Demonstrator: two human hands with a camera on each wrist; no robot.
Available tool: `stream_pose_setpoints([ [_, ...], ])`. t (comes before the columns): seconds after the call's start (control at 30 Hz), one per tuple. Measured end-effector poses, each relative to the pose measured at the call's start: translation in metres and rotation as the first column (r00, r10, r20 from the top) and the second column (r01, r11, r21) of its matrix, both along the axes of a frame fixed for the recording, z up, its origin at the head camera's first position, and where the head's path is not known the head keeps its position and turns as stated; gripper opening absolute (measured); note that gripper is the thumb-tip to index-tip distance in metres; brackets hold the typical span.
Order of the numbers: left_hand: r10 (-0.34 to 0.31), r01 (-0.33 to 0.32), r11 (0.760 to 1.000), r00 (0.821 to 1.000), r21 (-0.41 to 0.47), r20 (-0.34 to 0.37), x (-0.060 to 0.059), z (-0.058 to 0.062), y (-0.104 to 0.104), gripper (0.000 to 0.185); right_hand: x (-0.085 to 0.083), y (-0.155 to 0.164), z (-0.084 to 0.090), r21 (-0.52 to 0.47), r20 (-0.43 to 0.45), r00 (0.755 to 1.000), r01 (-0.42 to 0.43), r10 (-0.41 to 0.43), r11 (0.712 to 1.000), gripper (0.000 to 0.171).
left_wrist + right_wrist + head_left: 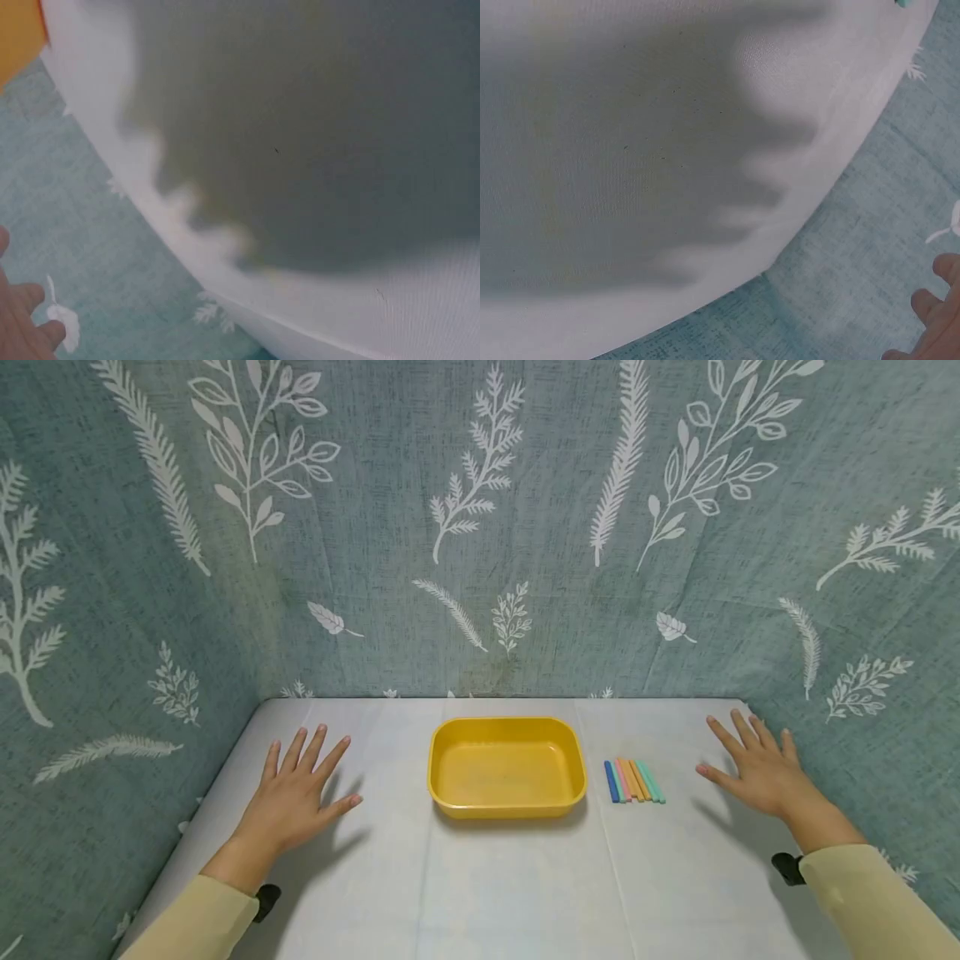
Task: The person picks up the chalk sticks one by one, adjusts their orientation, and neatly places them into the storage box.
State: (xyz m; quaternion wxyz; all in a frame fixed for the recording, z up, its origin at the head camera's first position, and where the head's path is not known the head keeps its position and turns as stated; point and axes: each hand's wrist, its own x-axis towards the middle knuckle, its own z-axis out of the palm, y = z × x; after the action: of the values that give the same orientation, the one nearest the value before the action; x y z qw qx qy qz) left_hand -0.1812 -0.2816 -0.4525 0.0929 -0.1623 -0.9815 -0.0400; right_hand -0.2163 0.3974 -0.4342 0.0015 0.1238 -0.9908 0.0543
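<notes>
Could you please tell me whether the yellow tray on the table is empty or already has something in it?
Empty: the yellow tray shows only its bare floor, and the coloured sticks lie outside it on the table.

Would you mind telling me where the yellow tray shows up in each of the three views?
Head: the yellow tray sits at centre on the white table, between the two hands.
Left wrist: only an orange-yellow corner at the top left edge.
Right wrist: not in it.
Shared landmark: the white table's edge against the teal leaf-print cloth.
</notes>
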Motion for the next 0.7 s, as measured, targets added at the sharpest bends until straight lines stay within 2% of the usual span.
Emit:
stream_pose_setpoints([
  [0.47,0.013,-0.013,0.999,1.000,0.031,0.009,0.000,-0.004,0.008,0.088,0.002,-0.003,0.001,-0.028,0.014,1.000,0.011,-0.011,1.000,0.090],
  [0.7,0.024,-0.026,0.997,0.999,0.070,0.032,0.001,-0.006,0.016,0.087,0.003,-0.006,0.000,-0.048,-0.008,1.000,0.008,-0.009,0.999,0.089],
])
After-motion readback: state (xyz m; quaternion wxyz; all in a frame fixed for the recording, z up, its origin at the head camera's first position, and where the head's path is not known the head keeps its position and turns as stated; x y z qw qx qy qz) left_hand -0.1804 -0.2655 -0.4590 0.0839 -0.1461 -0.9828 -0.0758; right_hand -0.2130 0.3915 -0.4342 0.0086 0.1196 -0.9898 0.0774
